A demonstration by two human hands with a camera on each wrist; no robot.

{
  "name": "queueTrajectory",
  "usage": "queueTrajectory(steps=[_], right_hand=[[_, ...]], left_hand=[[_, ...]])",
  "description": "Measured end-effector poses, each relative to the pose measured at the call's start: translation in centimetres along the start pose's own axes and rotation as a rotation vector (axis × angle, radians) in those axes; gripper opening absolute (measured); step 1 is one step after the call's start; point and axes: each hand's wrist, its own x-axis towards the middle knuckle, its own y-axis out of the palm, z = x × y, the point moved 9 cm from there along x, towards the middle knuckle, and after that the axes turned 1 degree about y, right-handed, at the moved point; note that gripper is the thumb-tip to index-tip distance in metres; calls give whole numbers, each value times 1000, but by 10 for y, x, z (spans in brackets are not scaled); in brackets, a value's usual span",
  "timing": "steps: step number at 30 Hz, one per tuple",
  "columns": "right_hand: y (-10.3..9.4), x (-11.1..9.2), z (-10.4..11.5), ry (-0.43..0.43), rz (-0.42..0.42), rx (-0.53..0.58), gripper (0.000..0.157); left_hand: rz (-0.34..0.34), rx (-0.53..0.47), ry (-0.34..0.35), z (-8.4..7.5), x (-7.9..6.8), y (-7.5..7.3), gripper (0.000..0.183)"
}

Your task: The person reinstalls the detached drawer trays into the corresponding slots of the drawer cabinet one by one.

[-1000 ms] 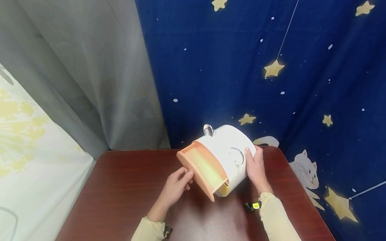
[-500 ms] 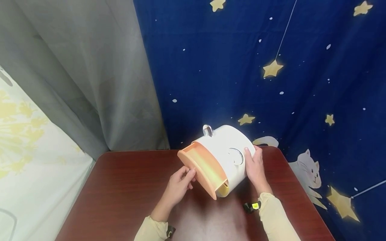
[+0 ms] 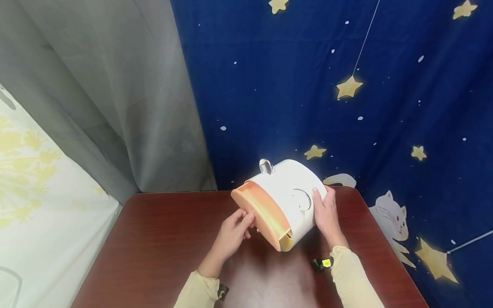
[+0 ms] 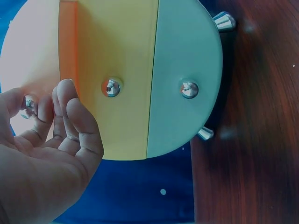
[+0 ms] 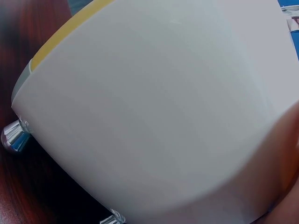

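A rounded white drawer box (image 3: 290, 182) stands on the table, turned with its front to the left. Its top drawer, a peach drawer (image 3: 265, 214), sticks partly out of the body. My left hand (image 3: 230, 235) pinches the small chrome knob (image 4: 29, 106) of that drawer between thumb and forefinger. Below it in the left wrist view lie the yellow drawer (image 4: 126, 51) and the green drawer (image 4: 187, 51), both flush. My right hand (image 3: 326, 214) holds the back end of the white body, thumb on its top near a chrome ring (image 3: 301, 199).
The dark red wooden table (image 3: 161, 239) carries the box. Chrome feet (image 4: 225, 21) stick out under the green drawer. A chrome loop (image 3: 265, 167) rises from the body's far side. A blue star-patterned curtain (image 3: 269, 85) and a grey curtain (image 3: 154, 107) hang behind.
The peach drawer has slid further into the white body, with my left hand moving right along with it. My right hand and the body stay put.
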Motion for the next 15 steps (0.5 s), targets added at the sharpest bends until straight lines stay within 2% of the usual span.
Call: queueTrajectory(steps=[15], right_hand=[[0, 0, -1, 2, 10, -2, 71]], left_hand=[[-57, 3, -2, 4, 5, 8, 44]])
